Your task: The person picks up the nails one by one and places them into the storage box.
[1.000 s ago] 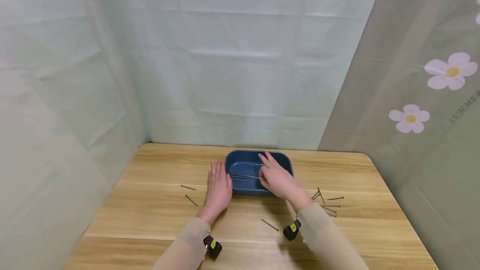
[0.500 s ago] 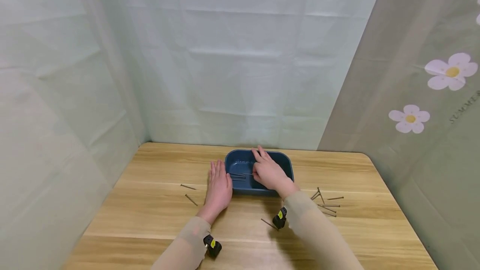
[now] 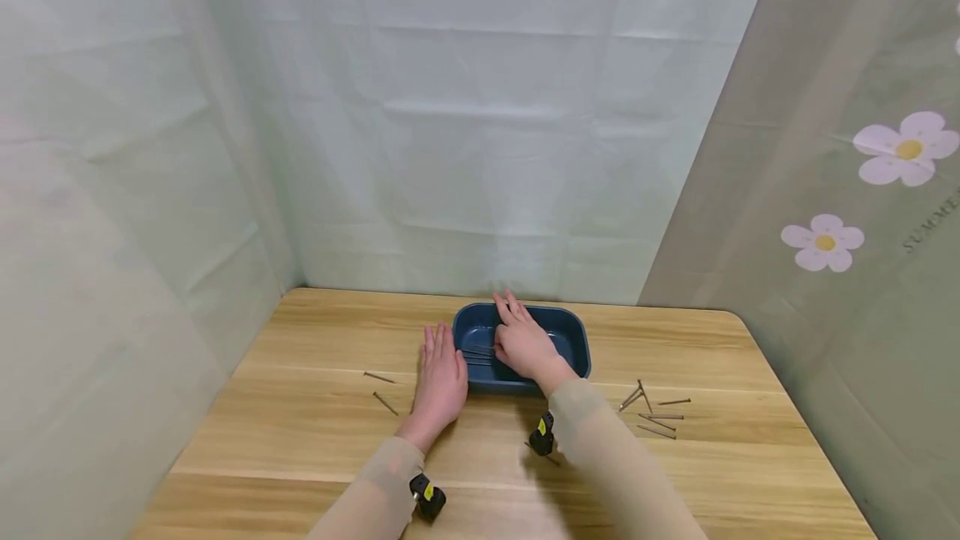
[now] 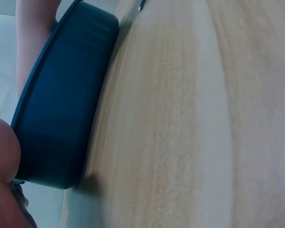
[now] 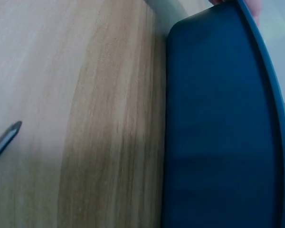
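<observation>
A dark blue rectangular tray [image 3: 502,387] stands near the far edge of the wooden table. My left hand [image 3: 441,380] rests against its left end, fingers straight and pointing away from me. Several nails [image 3: 476,362] lie side by side in the tray's left part. Over the inside of the tray, my right hand [image 3: 527,350] pinches a nail between thumb and forefinger, its other fingers raised toward the back rim. Most of that nail is hidden or too thin to make out. Both wrist views show mainly the tray's outer wall [image 4: 61,104].
On the wooden table [image 3: 300,457], two nails [image 3: 386,403] lie left of my left hand. A loose group of several nails [image 3: 656,417] lies to the right. One more nail [image 5: 5,141] lies in front of the tray, partly behind the right wrist camera [image 3: 542,436].
My right hand has moved left inside the tray, bringing the pinched nail to the nails lying there. The left hand has stayed at the tray's end.
</observation>
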`<state>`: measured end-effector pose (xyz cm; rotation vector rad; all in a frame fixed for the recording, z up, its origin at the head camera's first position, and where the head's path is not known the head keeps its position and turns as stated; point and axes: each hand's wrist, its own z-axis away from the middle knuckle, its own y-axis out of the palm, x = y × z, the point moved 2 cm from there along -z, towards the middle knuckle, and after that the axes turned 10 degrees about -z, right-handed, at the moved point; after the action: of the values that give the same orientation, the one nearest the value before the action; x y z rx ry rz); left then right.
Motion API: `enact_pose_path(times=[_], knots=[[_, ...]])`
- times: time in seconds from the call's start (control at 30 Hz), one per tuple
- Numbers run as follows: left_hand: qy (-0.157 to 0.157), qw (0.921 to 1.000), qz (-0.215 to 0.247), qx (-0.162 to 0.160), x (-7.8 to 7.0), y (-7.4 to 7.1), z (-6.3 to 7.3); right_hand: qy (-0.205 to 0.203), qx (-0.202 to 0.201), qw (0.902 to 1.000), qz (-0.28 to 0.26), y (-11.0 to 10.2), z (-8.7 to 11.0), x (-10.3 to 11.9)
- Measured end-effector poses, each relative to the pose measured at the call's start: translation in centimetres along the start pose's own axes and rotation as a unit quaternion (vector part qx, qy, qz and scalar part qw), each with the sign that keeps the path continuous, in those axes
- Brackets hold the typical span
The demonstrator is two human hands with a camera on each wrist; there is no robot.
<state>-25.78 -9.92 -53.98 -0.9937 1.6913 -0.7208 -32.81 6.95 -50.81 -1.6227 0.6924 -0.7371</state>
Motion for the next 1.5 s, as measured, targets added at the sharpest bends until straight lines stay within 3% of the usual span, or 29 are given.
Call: enact_pose_path(times=[0.53,0.8,1.07,1.5], knots=[[0.003,1.0000,0.003,0.001,0.2,-0.2,0.2,0.010,0.007,0.9992,0.039,1.0,-1.6,1.1],[0.005,0.9999,0.005,-0.009,-0.1,-0.2,0.3,0.006,-0.006,0.9980,0.063,1.0,-1.4,1.3],[0.009,0.9999,0.003,-0.007,-0.2,-0.1,0.4,0.031,0.008,0.9966,0.075,1.3,-1.3,1.5],[0.011,0.9998,0.010,-0.014,-0.2,-0.3,0.1,0.037,0.012,0.9957,0.084,0.7,-1.4,1.9]])
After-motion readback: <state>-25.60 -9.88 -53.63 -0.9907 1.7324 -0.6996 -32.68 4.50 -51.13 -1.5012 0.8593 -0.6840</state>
